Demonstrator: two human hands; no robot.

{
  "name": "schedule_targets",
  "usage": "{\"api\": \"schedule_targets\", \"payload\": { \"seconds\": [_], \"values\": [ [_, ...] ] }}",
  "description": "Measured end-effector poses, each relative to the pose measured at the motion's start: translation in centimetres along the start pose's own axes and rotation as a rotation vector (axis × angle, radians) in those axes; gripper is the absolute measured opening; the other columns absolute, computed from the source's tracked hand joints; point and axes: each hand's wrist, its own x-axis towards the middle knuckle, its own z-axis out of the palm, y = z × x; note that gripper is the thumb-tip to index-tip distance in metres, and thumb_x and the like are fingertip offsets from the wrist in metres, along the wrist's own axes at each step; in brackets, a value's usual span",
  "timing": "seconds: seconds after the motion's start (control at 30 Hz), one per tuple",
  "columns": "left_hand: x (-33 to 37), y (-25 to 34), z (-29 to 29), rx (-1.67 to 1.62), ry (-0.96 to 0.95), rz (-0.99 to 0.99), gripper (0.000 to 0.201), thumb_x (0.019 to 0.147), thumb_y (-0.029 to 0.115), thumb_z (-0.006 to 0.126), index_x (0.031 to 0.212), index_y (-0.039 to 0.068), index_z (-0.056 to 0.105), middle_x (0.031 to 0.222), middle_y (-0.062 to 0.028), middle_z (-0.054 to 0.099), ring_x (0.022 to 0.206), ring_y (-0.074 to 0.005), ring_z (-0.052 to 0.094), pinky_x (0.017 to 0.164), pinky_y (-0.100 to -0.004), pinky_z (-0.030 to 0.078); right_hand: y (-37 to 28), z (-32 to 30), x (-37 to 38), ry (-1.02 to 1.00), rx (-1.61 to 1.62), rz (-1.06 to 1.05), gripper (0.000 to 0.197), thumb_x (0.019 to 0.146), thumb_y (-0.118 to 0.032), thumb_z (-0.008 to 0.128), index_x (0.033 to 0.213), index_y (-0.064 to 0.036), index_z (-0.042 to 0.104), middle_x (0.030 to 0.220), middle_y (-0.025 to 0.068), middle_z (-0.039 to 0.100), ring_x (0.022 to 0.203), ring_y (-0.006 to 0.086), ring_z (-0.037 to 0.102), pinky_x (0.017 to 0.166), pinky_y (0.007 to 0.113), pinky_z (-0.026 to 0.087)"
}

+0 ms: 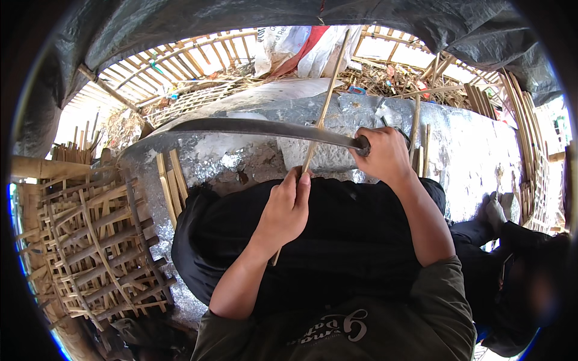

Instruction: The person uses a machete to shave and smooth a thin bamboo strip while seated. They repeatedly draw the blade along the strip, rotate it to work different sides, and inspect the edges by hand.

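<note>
My left hand (pixel 284 210) is closed around a thin bamboo strip (pixel 329 99), which slants up and away from my lap. Its lower end shows below my wrist. In my right hand (pixel 388 155) is the handle of a machete (pixel 241 126) with a long, slightly curved dark blade. The blade points left and lies across the strip a little beyond my left hand, seemingly touching it. Both hands are above my dark-clothed lap (pixel 361 222).
A woven bamboo lattice (pixel 99 253) stands at left. Bamboo slats (pixel 171 180) lean near my left knee. Ahead are a silvery sheet-covered surface (pixel 469 144), white sacks (pixel 319 51) and bamboo scraps (pixel 391 78). Another person (pixel 518 259) sits at right. Dark tarpaulin (pixel 180 18) hangs overhead.
</note>
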Motion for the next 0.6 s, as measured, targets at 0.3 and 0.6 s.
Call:
{"api": "schedule_targets", "payload": {
  "seconds": [0.3,0.6],
  "values": [
    [-0.3,0.2,0.2,0.005,-0.075,0.018,0.027,0.11,0.023,0.042,0.113,0.002,0.058,0.062,-0.0022,0.04,0.053,-0.0106,0.04,0.054,-0.0317,0.034,0.1,-0.3,-0.1,-0.027,-0.038,0.05,0.014,0.078,-0.023,0.076,0.082,-0.01,0.071,0.068,0.0111,0.069,0.067,0.0354,0.068,0.066,0.045,0.056],
    [-1.0,0.2,0.7,-0.118,-0.179,0.011,0.026,0.111,0.024,0.041,0.111,0.004,0.057,0.061,0.0036,0.036,0.05,-0.0055,0.036,0.048,-0.0269,0.03,4.2,-1.0,2.0,0.05,-0.054,0.299,0.02,0.084,-0.03,0.07,0.078,-0.0105,0.07,0.072,0.0165,0.07,0.071,0.0367,0.071,0.069,0.047,0.059]
  ]
}}
